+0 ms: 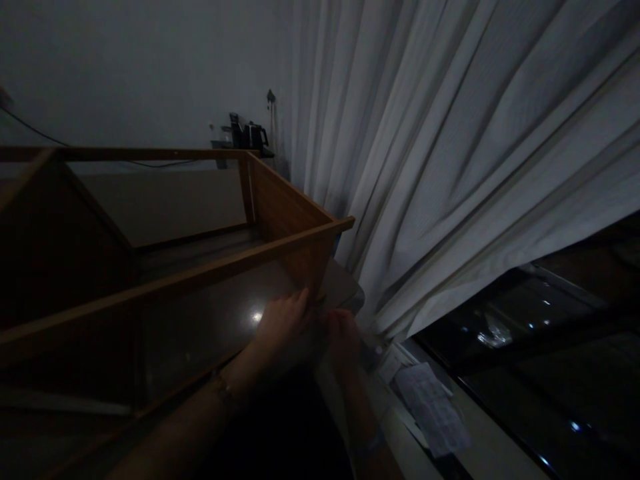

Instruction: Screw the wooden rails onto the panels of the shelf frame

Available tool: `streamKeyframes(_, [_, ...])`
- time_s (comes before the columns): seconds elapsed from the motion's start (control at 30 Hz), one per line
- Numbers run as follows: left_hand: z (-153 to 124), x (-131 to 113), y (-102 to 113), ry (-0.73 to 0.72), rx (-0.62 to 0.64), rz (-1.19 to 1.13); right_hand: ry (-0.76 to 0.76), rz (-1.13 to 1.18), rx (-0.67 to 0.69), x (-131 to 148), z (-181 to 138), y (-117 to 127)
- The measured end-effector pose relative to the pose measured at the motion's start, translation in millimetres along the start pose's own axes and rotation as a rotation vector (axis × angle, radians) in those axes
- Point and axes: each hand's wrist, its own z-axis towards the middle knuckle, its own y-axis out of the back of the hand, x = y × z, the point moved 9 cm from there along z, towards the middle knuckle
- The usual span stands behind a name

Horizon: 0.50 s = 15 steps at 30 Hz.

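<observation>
A wooden furniture frame [215, 270], like an open cabinet with thin rails and side panels, fills the left and middle of the view. At the lower part of its right end panel [285, 200], my left hand [285, 317] has its fingers bent against the corner. My right hand [343, 337] is just to the right, fingers curled close to the same corner, with a small gap between the hands. The room is dark, and whatever lies between the fingertips of either hand cannot be made out.
Long pale curtains [400, 147] hang on the right beside a dark window [525, 320]. Sheets of paper [430, 407] lie on the sill below. A black kettle [256, 135] stands behind the frame near the wall. A rounded light surface [345, 287] lies beyond my hands.
</observation>
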Motion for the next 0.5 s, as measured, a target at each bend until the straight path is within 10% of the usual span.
streamKeyframes(0.5, [1,-1,0,0.002,-0.013,0.027,0.037,-0.030,-0.024,-1,-12,1])
